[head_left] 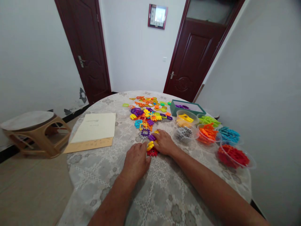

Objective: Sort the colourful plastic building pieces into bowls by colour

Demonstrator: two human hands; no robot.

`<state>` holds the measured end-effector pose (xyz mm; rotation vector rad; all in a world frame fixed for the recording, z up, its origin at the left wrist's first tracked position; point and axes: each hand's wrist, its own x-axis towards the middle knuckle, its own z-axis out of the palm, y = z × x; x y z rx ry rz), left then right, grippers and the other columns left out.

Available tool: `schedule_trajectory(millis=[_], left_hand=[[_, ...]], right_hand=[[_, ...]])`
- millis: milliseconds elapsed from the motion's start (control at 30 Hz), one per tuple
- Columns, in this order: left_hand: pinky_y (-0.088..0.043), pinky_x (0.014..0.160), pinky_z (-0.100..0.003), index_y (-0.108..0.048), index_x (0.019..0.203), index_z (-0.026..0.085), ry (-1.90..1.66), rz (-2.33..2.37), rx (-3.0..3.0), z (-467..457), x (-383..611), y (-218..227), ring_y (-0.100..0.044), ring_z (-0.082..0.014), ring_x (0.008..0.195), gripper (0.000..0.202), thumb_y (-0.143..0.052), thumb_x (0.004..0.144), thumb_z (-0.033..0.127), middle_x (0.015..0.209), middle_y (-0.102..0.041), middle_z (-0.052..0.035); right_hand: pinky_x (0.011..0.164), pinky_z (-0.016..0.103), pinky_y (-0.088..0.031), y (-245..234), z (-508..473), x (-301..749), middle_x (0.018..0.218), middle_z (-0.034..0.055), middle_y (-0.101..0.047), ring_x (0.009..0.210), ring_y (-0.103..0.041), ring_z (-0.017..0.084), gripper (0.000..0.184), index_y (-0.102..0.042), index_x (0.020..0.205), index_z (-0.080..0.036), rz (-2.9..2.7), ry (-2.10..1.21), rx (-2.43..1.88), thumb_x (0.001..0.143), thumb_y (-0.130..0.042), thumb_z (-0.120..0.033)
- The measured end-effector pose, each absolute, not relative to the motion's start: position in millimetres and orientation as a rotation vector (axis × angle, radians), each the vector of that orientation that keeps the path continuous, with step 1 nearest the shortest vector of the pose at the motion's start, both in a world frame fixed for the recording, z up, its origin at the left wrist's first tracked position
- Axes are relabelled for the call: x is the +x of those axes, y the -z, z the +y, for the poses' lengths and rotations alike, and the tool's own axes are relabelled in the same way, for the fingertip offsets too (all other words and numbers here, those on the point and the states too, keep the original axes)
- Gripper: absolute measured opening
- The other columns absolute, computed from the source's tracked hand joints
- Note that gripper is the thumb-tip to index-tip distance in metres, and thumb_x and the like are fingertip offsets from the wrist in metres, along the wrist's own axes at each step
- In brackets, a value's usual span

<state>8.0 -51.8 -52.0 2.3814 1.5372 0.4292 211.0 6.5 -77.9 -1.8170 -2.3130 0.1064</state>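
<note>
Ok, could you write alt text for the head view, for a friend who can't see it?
A person's left hand and right hand are close together at a yellow piece and a red piece on a patterned tablecloth. Beyond lies a mixed-colour heap of pieces; tubs of single-colour pieces stand at right, paper lies at left.

Papers (96, 125) on table (94, 179) left, loose pieces (147, 110) centre, tubs (208, 142) right; box (173, 109) behind tubs, seemingly holding strips (182, 107).
</note>
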Motion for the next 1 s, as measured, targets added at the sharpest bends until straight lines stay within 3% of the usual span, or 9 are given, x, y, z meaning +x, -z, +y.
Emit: schedule_trajectory(millis=[200, 367, 533, 733, 867, 1000], left_hand=[[-0.044, 0.107, -0.043, -0.064, 0.132, 0.018, -0.423, 1.48, 2.412, -51, 8, 51, -0.061, -0.0324, 0.123, 0.044, -0.067, 0.091, 0.031, 0.126, -0.069, -0.0172], [-0.045, 0.105, -0.044, -0.066, 0.129, 0.016, -0.37, 1.507, 2.435, -48, 8, 53, -0.061, -0.0334, 0.122, 0.038, -0.061, 0.092, 0.024, 0.124, -0.07, -0.017], [-0.044, 0.105, -0.042, -0.063, 0.134, 0.018, -0.343, 1.576, 2.423, -46, 4, 53, -0.059, -0.0321, 0.123, 0.041, -0.06, 0.093, 0.025, 0.127, -0.068, -0.0162], [-0.047, 0.097, -0.046, -0.063, 0.135, 0.017, -0.228, 1.704, 2.41, -49, 1, 50, -0.06, -0.0373, 0.115, 0.046, -0.061, 0.093, 0.035, 0.126, -0.067, -0.0176], [-0.045, 0.103, -0.044, -0.062, 0.136, 0.016, -0.257, 1.657, 2.369, -47, 0, 51, -0.061, -0.0346, 0.118, 0.044, -0.06, 0.093, 0.027, 0.127, -0.066, -0.0172], [-0.044, 0.11, -0.043, -0.054, 0.143, 0.017, -0.418, 1.572, 2.325, -41, -1, 56, -0.059, -0.0309, 0.125, 0.053, -0.062, 0.091, 0.019, 0.132, -0.064, -0.0161]], right_hand=[[0.124, 0.051, -0.032, 71, -40, 223, 0.16, 0.016, -0.047, 0.15, -0.043, 0.03, 0.052, -0.058, 0.149, -0.024, -2.258, -0.43, -1.447, 0.101, -0.06, -0.046], [0.116, 0.045, -0.046, 66, -48, 251, 0.147, 0.0104, -0.06, 0.135, -0.058, 0.025, 0.046, -0.059, 0.145, -0.026, -2.079, -0.698, -1.213, 0.1, -0.063, -0.037], [0.106, 0.046, -0.052, 55, -49, 270, 0.135, 0.0121, -0.068, 0.125, -0.064, 0.027, 0.036, -0.069, 0.131, -0.023, -2.137, -0.568, -1.376, 0.095, -0.064, -0.023], [0.106, 0.043, -0.049, 48, -57, 277, 0.129, 0.0134, -0.071, 0.119, -0.065, 0.028, 0.044, -0.068, 0.133, -0.021, -2.364, -0.429, -1.54, 0.09, -0.074, -0.025], [0.095, 0.035, -0.049, 61, -49, 269, 0.117, 0.0127, -0.072, 0.106, -0.066, 0.024, 0.034, -0.07, 0.127, -0.018, -2.303, -0.333, -1.613, 0.095, -0.068, -0.029], [0.087, 0.032, -0.046, 65, -41, 265, 0.099, 0.0105, -0.071, 0.094, -0.064, 0.021, 0.02, -0.071, 0.101, -0.016, -2.19, -0.202, -1.664, 0.101, -0.054, -0.026]])
